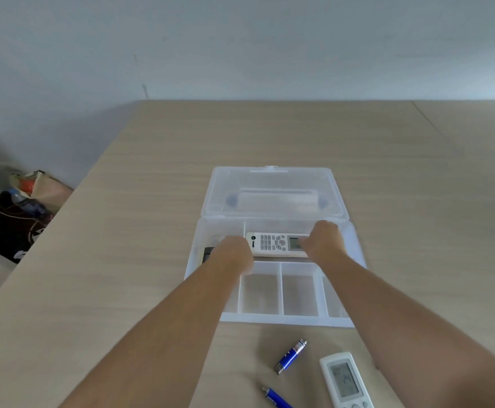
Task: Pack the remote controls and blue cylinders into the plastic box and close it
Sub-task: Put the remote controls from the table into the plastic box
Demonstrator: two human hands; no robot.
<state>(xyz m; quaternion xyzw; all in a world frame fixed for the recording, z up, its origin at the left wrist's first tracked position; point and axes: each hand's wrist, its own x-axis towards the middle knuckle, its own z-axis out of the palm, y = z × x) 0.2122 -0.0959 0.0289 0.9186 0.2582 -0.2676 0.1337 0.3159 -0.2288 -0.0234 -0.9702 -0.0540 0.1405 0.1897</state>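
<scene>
A person's two bare arms reach forward over a light wooden desk (122, 260) into a clear plastic box (284, 319) that sits near the middle of the desk's near half, its hinged lid (272, 192) thrown back flat toward the far edge. The right hand (324, 241) is curled over the display end of a white remote control (272, 244), which lies crosswise in the long rear compartment; the fingers look closed on it, probably settling it between the walls. The left hand (234, 254) is bent down at the box's left end, beside a dark object (208, 254) that is partly hidden; whether its fingers grip that object cannot be told. The small front compartments are bare. Still outside, near the desk's near edge, lie a blue cylinder (292, 357) with a silver tip, a second blue cylinder (275, 398) cut off by the frame, and a second white remote (345, 381), just to their right. Packing seems about half done, with the lid left open for them.
</scene>
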